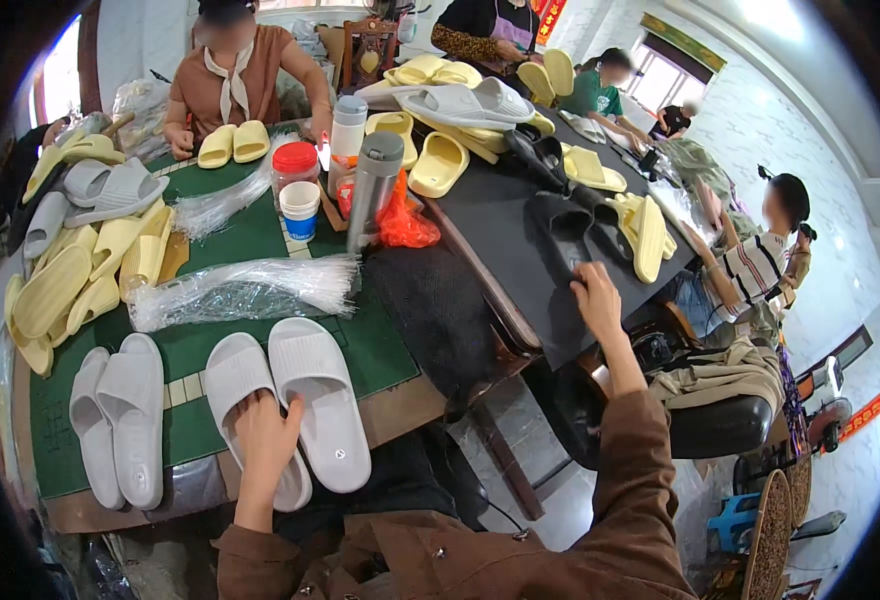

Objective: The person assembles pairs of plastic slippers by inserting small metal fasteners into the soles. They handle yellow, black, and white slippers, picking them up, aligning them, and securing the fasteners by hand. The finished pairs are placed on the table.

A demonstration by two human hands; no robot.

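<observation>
A pair of light grey slide slippers (332,425) lies in front of me on the green table mat. My left hand (265,435) grips the left one, its fingers just inside below the strap and the thumb over the edge beside the right one. To their left rests another grey pair (132,425), side by side. Out to the right, my right hand (597,298) reaches over the dark table, its curled fingers at the near end of a black slipper (560,228). Its fingertips are partly hidden. More black slippers (535,155) lie beyond.
Bundles of clear plastic ties (250,290) cross the mat. Behind stand a steel flask (374,190), a paper cup (300,212) and a red-lidded jar (294,165). Yellow slippers (55,290) pile up at left and far right. A black chair (715,425) stands right; several people sit around.
</observation>
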